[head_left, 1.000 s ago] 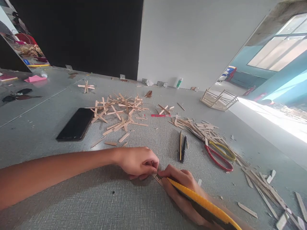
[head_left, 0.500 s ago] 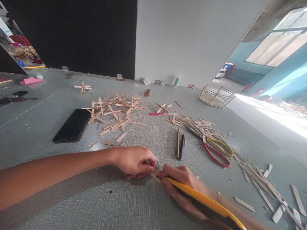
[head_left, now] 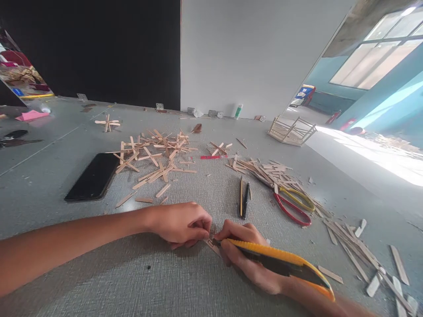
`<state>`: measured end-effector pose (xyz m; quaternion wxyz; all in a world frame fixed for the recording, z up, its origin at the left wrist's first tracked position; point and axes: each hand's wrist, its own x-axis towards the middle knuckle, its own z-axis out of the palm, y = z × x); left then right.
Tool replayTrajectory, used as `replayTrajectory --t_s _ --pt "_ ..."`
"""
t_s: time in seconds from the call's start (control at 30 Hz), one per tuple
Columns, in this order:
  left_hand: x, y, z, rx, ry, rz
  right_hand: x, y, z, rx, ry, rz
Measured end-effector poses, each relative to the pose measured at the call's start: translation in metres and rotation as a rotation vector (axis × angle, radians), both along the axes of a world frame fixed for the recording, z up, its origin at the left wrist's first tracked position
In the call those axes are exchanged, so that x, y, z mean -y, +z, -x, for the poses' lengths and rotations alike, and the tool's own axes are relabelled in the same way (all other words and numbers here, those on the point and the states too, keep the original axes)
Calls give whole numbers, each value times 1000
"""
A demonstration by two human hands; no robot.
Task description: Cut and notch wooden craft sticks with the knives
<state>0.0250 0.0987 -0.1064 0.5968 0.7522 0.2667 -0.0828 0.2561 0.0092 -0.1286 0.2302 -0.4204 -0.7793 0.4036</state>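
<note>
Near the bottom middle, my left hand (head_left: 183, 224) pinches one end of a flat wooden craft stick (head_left: 213, 248) against the table. A small dark outline is drawn on that stick. My right hand (head_left: 247, 255) is closed around a yellow and black utility knife (head_left: 280, 259), its front end at the marked stick close to my left fingertips. The blade itself is mostly hidden by my fingers. Just beyond my hands lie a pencil (head_left: 241, 198) and a black pen (head_left: 246, 200), side by side.
Craft sticks (head_left: 161, 149), some joined into crosses, cover the middle of the table beside a black phone (head_left: 92, 177). Scissors (head_left: 294, 204) with red and yellow handles lie right, among loose sticks (head_left: 357, 246). Behind stand a stick frame (head_left: 292, 130) and a glue tube (head_left: 238, 111).
The knife's back end has swung upward and to the right as my right hand turns. My left hand keeps its pinch on the stick. The whole view has shifted slightly.
</note>
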Motion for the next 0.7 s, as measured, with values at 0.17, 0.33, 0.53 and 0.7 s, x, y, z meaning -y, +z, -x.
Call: replayTrajectory --t_s 0.17,0.33,0.53,0.7 --pt "0 0 1 4 -5 4 3 -9 1 -45 -103 35" --pt "1 -3 1 5 0 0 4 -10 4 -59 -73 25" --pt "1 -5 1 1 1 -2 1 -7 5 -89 -14 38" --pt "0 -4 0 9 -3 -10 2 -7 4 -50 -17 8"
